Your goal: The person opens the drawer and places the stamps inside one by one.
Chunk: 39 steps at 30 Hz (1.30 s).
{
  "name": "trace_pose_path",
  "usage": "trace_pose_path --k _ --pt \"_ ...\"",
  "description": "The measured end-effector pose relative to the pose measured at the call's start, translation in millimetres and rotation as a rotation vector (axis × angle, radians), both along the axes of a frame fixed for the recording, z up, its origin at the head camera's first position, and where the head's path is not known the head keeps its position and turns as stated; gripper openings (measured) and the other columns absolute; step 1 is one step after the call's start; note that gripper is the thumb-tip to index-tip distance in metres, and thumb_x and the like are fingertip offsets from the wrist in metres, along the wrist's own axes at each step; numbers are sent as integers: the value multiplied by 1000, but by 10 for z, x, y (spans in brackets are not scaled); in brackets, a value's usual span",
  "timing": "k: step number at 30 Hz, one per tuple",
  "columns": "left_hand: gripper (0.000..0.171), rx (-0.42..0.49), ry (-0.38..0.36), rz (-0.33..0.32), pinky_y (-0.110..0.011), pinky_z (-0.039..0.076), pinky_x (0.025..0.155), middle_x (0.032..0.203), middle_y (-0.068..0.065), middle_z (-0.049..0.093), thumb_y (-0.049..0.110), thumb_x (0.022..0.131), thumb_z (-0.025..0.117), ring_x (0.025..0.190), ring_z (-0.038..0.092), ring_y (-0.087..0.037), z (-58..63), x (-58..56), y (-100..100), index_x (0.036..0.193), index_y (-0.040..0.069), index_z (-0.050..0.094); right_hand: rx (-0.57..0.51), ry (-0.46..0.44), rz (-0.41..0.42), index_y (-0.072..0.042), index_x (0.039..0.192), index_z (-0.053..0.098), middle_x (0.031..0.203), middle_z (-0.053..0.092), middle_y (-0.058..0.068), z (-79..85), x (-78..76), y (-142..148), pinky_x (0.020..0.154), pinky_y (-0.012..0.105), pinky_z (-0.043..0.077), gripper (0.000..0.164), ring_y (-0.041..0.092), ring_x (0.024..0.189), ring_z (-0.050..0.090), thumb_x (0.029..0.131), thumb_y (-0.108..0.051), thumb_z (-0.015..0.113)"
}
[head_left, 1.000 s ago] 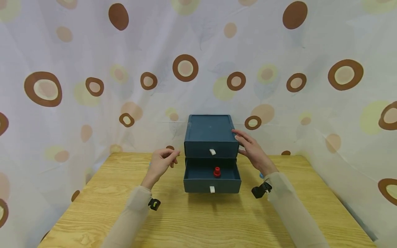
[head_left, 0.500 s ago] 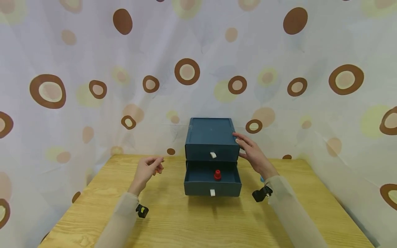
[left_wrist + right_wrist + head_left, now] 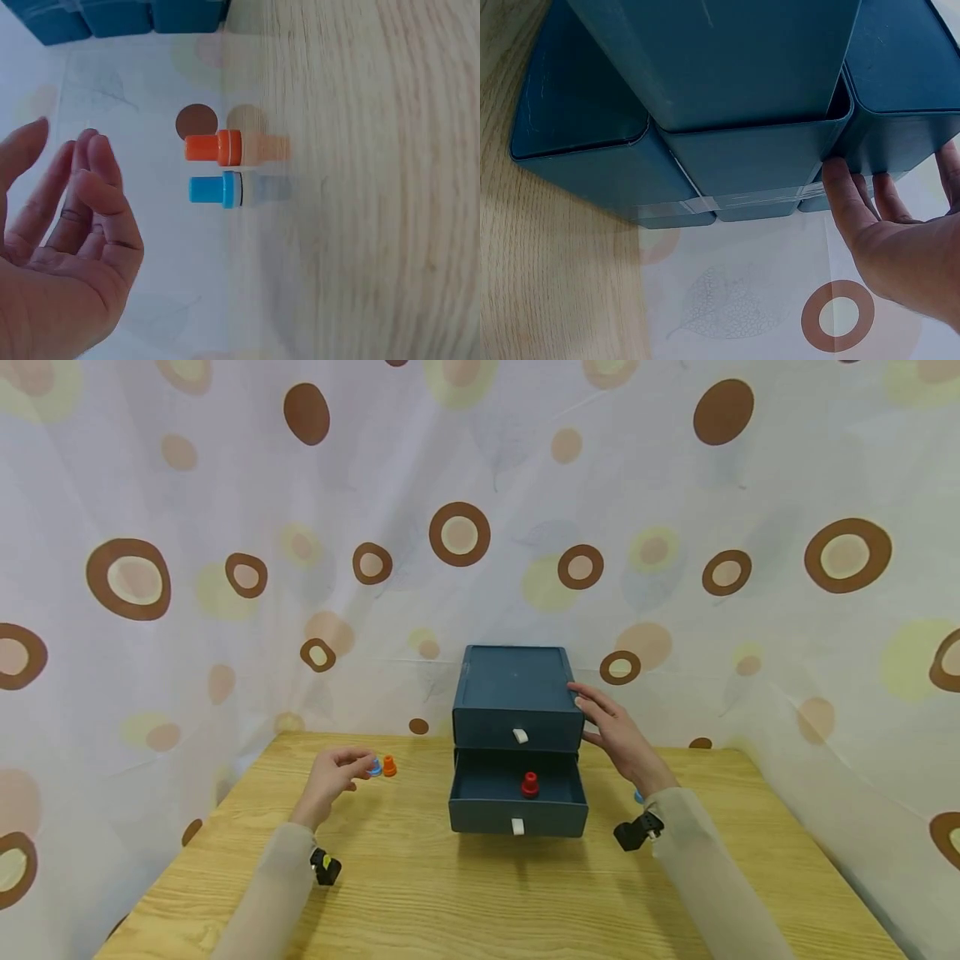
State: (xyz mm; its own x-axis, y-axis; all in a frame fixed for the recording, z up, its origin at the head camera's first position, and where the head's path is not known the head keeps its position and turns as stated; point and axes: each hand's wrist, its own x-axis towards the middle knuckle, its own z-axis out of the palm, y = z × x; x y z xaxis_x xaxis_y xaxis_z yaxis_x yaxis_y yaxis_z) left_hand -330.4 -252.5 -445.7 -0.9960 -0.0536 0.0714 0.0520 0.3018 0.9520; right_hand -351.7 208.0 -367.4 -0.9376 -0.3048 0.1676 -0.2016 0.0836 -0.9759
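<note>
A dark blue drawer cabinet (image 3: 513, 681) stands at the back, its middle drawer (image 3: 519, 817) pulled out. Inside that drawer sits a small red stamp-shaped piece (image 3: 530, 785). On the table at the left, an orange stamp-shaped piece (image 3: 214, 148) and a blue one (image 3: 215, 189) stand side by side. My left hand (image 3: 330, 781) is near them, fingers loosely bent and holding nothing; the left wrist view shows a gap between it and both pieces. My right hand (image 3: 618, 735) rests against the cabinet's upper right side with extended fingers (image 3: 845, 196).
Another blue piece (image 3: 639, 796) shows partly beside my right wrist. The wooden table (image 3: 420, 893) ends at the back against a patterned curtain (image 3: 495, 460). Clear tape (image 3: 727, 201) runs across the cabinet's stacked boxes.
My left hand has moved left, away from the cabinet, and the orange and blue pieces have come into sight beside it. My right hand stays on the cabinet.
</note>
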Motion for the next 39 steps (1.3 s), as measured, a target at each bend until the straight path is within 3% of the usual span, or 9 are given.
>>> trace_pose_path --k 8,19,24,30,35,39 --pt "44 1 -51 -1 -47 51 89 118 -11 66 33 95 66 112 60 -37 -36 -37 -30 127 3 64 -3 2 -6 -18 154 31 165 12 7 -18 -25 -19 117 63 19 59 39 151 10 104 -45 43" --pt "42 98 -84 143 -40 51 85 127 -14 61 23 97 64 108 59 -30 -103 -147 12 134 5 58 7 8 -21 -17 154 31 165 13 7 -4 4 0 117 62 20 59 38 151 10 104 -45 43" --pt "42 131 -91 208 -35 49 78 128 -16 59 19 95 65 104 56 -28 -139 -171 21 134 3 58 6 6 -17 -18 154 32 165 13 7 -24 2 -6 117 62 20 59 38 151 10 103 -46 43" --pt "45 143 -150 178 -31 48 74 130 -16 57 16 96 64 102 56 -22 -194 -215 13 137 1 54 9 1 -12 -18 155 31 165 13 7 -55 11 8 117 62 21 58 38 151 11 104 -44 43" --pt "46 135 -162 128 -26 43 60 130 -21 58 14 96 64 72 51 -15 -226 -282 22 139 0 53 1 18 -21 -17 154 32 165 15 7 -30 -3 23 116 62 21 58 38 150 13 104 -44 43" --pt "47 141 -156 147 -26 43 59 132 -22 57 12 96 64 69 49 -16 -241 -308 12 139 -2 52 0 10 -13 -18 154 32 165 15 6 -25 -4 14 116 62 20 58 37 151 13 104 -45 43"
